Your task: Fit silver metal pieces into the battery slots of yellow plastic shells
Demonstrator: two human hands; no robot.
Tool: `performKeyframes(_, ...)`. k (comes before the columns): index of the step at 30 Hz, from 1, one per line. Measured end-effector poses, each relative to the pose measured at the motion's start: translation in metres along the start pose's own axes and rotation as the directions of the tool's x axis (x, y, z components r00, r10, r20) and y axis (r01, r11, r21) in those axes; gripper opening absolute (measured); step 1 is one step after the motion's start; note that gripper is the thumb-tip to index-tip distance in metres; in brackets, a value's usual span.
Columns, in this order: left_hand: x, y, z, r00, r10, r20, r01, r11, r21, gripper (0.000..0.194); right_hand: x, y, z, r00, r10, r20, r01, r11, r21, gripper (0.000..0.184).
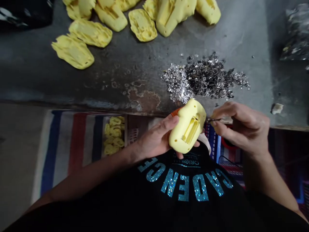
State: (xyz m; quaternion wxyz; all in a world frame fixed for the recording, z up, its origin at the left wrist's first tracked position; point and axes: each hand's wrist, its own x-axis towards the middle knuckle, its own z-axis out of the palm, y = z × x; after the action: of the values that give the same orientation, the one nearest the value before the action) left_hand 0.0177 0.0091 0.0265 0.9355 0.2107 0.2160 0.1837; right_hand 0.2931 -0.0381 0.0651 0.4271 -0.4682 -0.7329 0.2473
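Right now the yellow shell (187,129) is up in my left hand (159,137), just in front of the worktop's near edge and above my lap. I have my thumb laid along one side of it and fingertips showing past the other, so the hand is wrapped around it from below. The side facing me has a long rectangular hollow sunk into the middle, and a few small round holes are set around it. A bit of something orange (175,112) peeks out behind its upper left side (I can't tell what it is).

My right hand (241,129) is just to the right, thumb and forefinger pinching a small, thin dark piece (213,120) whose tip points at the shell's edge; whether the two touch I can't tell.

Just beyond the shell, on the grey worktop (251,35), a loose heap of tiny metal bits (207,77) is spread out, brighter at its left end and darker through the middle. Further off, more yellow shells (142,24) lie scattered, some showing their ragged inner side. A clear plastic bag (298,32) rests at the far right, and a small pale lump (277,108) sits near the edge, beyond my right hand.

Below the worktop, to the left, there's a striped sheet (77,141) in red, white and blue, with a cluster of small yellow pieces (114,135) beside it. My black shirt (183,212), with its glittery blue letters, fills the space beneath my hands.
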Motion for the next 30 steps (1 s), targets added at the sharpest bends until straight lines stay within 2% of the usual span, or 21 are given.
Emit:
performKeyframes(3, -0.005, -0.001, 0.001, 1.0, 0.007, 0.0, -0.007, 0.999, -0.038, 0.098, 0.013, -0.003, 0.007, 0.984, -0.141, 0.107, 0.15, 0.985, -0.087, 0.018)
performKeyframes(5, -0.007, -0.001, 0.001, 1.0, 0.009, -0.005, -0.009, 0.999, -0.046, 0.087, 0.017, -0.005, 0.008, 0.969, -0.186, 0.163, 0.211, 0.966, -0.149, 0.018)
performKeyframes(8, -0.008, -0.002, 0.001, 1.0, 0.022, -0.013, -0.023, 0.999, -0.044, 0.073, 0.021, -0.012, 0.006, 0.955, -0.192, 0.227, 0.249, 0.935, -0.253, 0.017)
performKeyframes(12, -0.007, -0.002, 0.003, 0.999, 0.034, -0.013, -0.034, 0.999, -0.034, 0.075, 0.025, -0.024, 0.004, 0.939, -0.183, 0.291, 0.292, 0.871, -0.394, 0.016)
performKeyframes(18, -0.006, -0.001, 0.006, 0.999, 0.041, -0.021, -0.04, 0.999, 0.019, 0.08, 0.029, -0.027, 0.004, 0.908, -0.205, 0.366, 0.373, 0.792, -0.483, 0.012)
performKeyframes(21, -0.005, -0.003, 0.007, 0.998, 0.047, -0.029, -0.046, 0.999, 0.026, 0.077, 0.028, -0.027, 0.004, 0.908, -0.185, 0.377, 0.366, 0.788, -0.495, 0.013)
performKeyframes(24, -0.005, -0.005, 0.008, 0.997, 0.06, -0.047, -0.058, 0.998, 0.023, 0.082, 0.026, -0.028, 0.007, 0.913, -0.19, 0.361, 0.363, 0.78, -0.509, 0.016)
performKeyframes(27, -0.005, -0.004, 0.008, 0.997, 0.065, -0.046, -0.063, 0.997, 0.036, 0.087, 0.022, -0.031, 0.009, 0.927, -0.206, 0.312, 0.346, 0.79, -0.506, 0.022)
performKeyframes(30, -0.004, -0.002, 0.007, 0.998, 0.059, -0.005, -0.059, 0.998, 0.035, 0.094, 0.016, -0.033, 0.011, 0.955, -0.17, 0.241, 0.269, 0.839, -0.472, 0.029)
